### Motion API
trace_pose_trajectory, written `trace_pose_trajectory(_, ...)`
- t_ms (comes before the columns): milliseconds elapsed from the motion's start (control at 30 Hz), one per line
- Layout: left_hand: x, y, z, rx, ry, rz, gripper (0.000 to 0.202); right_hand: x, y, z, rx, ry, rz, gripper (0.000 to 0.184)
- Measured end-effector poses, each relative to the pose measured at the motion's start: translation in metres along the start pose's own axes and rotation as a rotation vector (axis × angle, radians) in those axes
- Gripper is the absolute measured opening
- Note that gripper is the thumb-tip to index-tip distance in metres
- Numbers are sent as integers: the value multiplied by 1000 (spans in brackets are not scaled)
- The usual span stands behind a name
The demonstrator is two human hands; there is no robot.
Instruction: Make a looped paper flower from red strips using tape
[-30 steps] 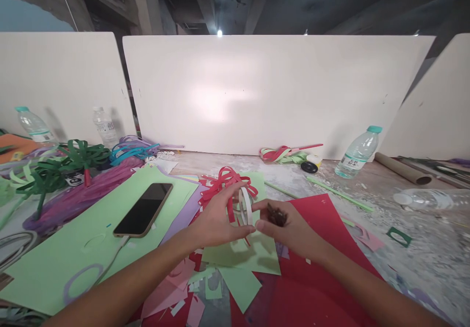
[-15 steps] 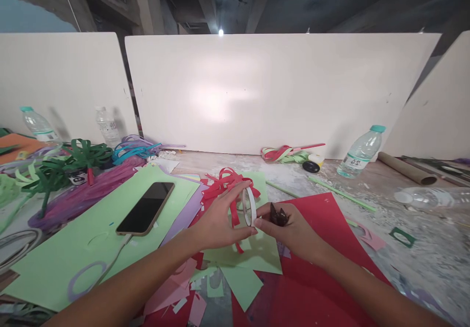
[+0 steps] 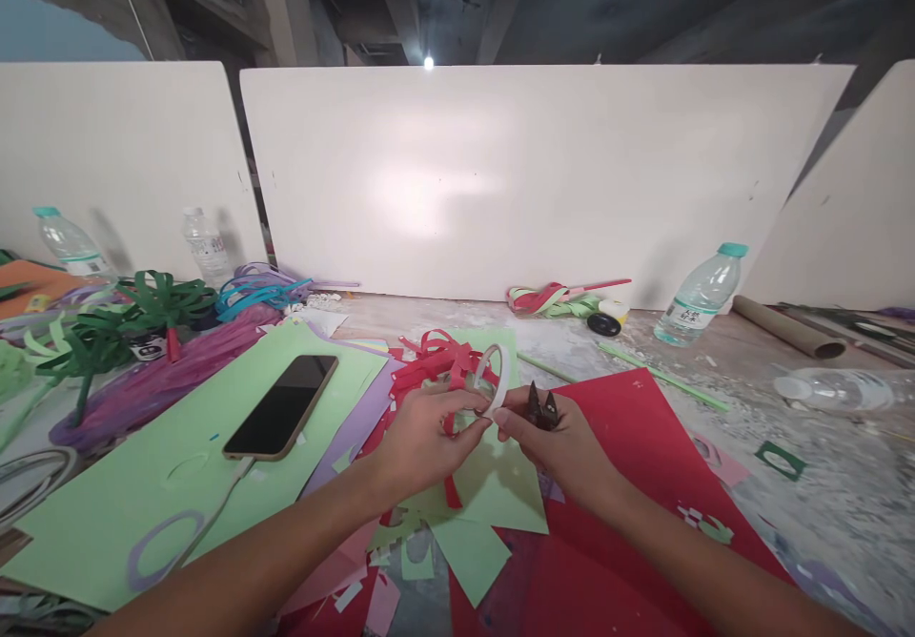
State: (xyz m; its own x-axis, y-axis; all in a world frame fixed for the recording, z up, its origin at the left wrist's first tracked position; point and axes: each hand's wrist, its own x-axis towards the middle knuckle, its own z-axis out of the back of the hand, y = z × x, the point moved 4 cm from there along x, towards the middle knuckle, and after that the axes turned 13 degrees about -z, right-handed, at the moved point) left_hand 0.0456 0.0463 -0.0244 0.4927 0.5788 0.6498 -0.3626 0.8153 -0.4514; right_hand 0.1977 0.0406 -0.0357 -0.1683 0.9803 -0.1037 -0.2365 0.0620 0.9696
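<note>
My left hand (image 3: 418,437) and my right hand (image 3: 554,441) meet over the middle of the table and together pinch a small white tape roll (image 3: 493,375), held up on edge. A small dark brown pointed tool (image 3: 541,408) also sits in my right hand, its tips sticking up between the fingers. Just behind my left hand lies a red looped paper flower (image 3: 436,359). Under the hands are a light green sheet (image 3: 500,484) and a large red sheet (image 3: 621,484).
A phone (image 3: 280,406) on a cable lies on a big green sheet (image 3: 121,503) at left. Green and purple paper strips (image 3: 129,332) pile at far left. Water bottles (image 3: 697,296) stand by white boards; another bottle (image 3: 836,389) lies at right beside a cardboard tube (image 3: 786,327).
Both hands have lifted the tape roll slightly away from me and tilted it, so its open ring now faces the camera more. The dark tool stays in my right hand.
</note>
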Motion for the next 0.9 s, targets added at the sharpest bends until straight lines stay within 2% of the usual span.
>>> trace_pose_trajectory(67, 0, 1, 0, 20, 52, 34, 14, 0, 0, 6, -55, -84, 75, 31)
trace_pose_trajectory(167, 0, 4, 2, 40, 61, 49, 19, -4, 6, 20, -188, -211, 211, 25)
trace_pose_trajectory(233, 0, 5, 4, 38, 60, 29, 23, -5, 11, 28, -325, -222, 249, 29)
trace_pose_trajectory(300, 0, 6, 4, 23, 64, 2, 25, -5, 14, 31, -444, -132, 198, 31)
trace_pose_trajectory(367, 0, 6, 5, -9, 61, -7, 26, -4, 14, 28, -481, 45, 106, 27)
trace_pose_trajectory(433, 0, 7, 5, -46, 44, 0, 26, -5, 13, 23, -426, 217, 38, 31)
trace_pose_trajectory(500, 0, 8, 5, -71, 37, 6, 27, -6, 11, 18, -337, 307, -5, 33)
trace_pose_trajectory(633, 1, 5, 6, -88, 45, -25, 27, -5, 5, 13, -211, 335, -73, 33)
trace_pose_trajectory(733, 2, 2, 6, -152, 79, -33, 23, -5, 2, 10, -233, 366, -74, 35)
trace_pose_trajectory(900, 3, 8, 6, -290, 104, 70, 15, -7, 0, 6, -276, 412, -122, 35)
